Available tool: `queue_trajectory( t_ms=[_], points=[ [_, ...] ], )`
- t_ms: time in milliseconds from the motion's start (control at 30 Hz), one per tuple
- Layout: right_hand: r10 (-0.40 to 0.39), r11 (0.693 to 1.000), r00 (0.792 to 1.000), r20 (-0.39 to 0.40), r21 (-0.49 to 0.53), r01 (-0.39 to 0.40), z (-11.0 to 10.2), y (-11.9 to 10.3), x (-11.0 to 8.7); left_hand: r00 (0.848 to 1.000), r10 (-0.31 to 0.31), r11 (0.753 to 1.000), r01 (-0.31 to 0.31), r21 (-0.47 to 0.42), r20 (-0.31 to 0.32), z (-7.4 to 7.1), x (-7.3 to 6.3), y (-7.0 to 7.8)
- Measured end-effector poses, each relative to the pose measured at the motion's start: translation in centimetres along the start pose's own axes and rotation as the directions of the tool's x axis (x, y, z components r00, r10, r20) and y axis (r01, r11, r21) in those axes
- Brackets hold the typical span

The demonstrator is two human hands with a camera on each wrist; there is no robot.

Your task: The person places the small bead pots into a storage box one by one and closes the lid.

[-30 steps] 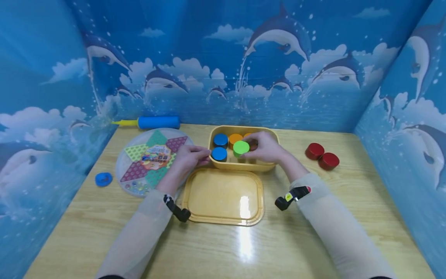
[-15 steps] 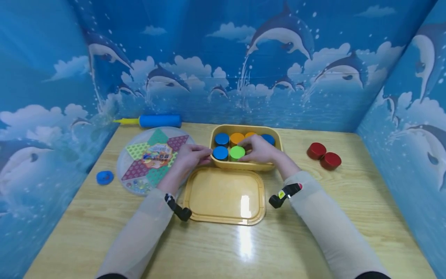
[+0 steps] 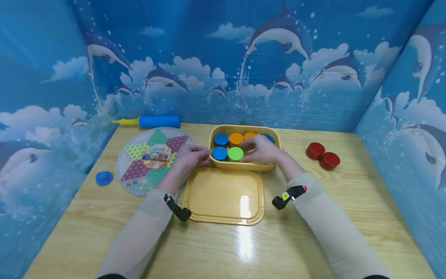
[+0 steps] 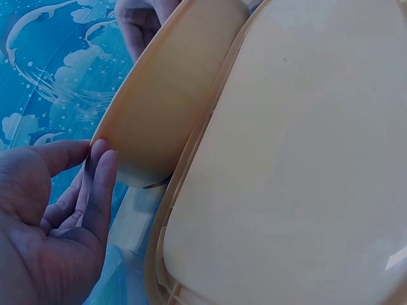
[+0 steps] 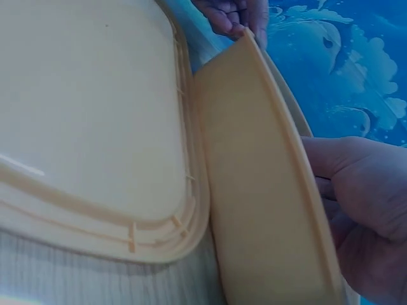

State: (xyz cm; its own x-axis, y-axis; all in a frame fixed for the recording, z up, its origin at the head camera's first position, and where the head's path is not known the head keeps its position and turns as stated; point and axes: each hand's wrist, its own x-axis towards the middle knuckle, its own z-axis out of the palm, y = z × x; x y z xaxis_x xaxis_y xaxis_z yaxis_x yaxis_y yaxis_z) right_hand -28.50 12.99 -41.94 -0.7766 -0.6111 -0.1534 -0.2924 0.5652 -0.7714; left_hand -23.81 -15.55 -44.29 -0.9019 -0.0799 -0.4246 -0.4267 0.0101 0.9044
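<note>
Pinches the near left corner of the yellow box (image 3: 244,167) between thumb and fingertips with the left hand (image 3: 191,157). Reaches into the box from the right with the right hand (image 3: 263,150), close around the right side of the green cylinder (image 3: 235,154). Cannot tell whether to call that a grip or a mere touch, with the undersides of the fingers hidden.

Lies inside the box, in the near row, between the hands: just left of the right fingertips, so nearer the right hand than the left. Stands upright and round, with a blue cylinder (image 3: 220,154) just to the left and an orange cylinder (image 3: 236,139) behind. Runs left to right across the tabletop (image 3: 278,240), in the box's long axis, from hand toward hand.
</note>
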Motion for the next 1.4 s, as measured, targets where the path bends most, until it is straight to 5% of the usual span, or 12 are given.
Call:
queue_trajectory(
  t_ms=[367, 700, 1400],
  points=[
    [-0.031, 0.998, 0.996, -0.081, 0.055, 0.035, -3.5, -0.1, -4.9, 1.0, 0.005, 1.0, -0.005, 0.001, -0.003, 0.2, -0.1, 0.0],
    [0.016, 0.999, 0.982, -0.19, -0.024, -0.021, -6.5, 1.1, -10.0, 1.0, 0.019, 1.0, -0.019, -0.004, -0.005, 0.1, -0.3, 0.0],
    [0.16, 0.97, 0.88, -0.446, -0.093, -0.224, -11.8, 9.5, -17.5, 1.0, -0.023, 0.999, 0.023, 0.025, 0.007, 0.1, 0.0, 0.2]
  ],
)
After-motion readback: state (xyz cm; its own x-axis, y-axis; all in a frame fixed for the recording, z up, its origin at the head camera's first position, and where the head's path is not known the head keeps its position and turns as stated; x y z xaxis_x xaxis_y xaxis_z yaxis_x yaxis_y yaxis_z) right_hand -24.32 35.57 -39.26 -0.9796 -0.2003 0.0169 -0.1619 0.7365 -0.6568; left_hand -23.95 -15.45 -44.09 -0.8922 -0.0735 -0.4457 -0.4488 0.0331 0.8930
